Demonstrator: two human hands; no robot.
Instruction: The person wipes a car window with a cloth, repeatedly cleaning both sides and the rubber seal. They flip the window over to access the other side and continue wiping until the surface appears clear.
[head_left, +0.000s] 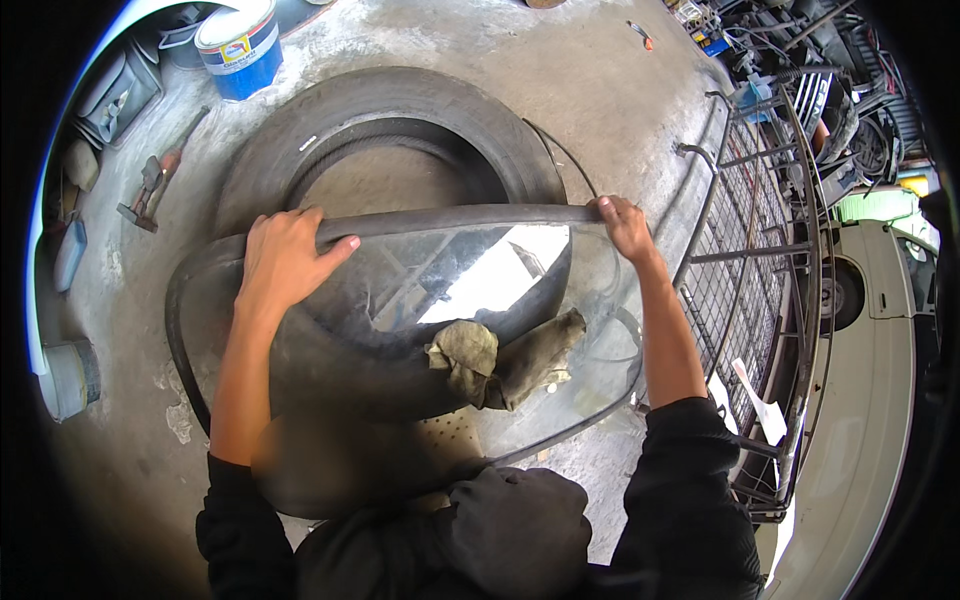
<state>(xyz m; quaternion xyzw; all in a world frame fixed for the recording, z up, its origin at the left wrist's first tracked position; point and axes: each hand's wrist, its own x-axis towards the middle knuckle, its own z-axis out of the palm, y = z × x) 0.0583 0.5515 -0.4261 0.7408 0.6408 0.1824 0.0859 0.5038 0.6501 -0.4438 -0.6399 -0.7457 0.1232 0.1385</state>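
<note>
A curved vehicle glass pane (600, 290) with a black rubber seal (460, 216) round its edge leans over a large tire (400, 92) on the floor. My left hand (283, 262) is closed over the seal's far edge, thumb held out to the right. Farther right, my right hand (628, 230) grips the same seal, its fingertips partly hidden. A thin black strip (565, 152) runs from behind the tire up to my right hand. Crumpled, dirty work gloves or rags (465, 358) lie on the glass between my forearms.
A blue and white paint can (245, 62) stands beyond the tire at the left, near a hammer (152, 187). A metal rack (745, 235) lines the right side, with a beige vehicle (868, 330) past it. Heaped parts (850, 110) fill the far right.
</note>
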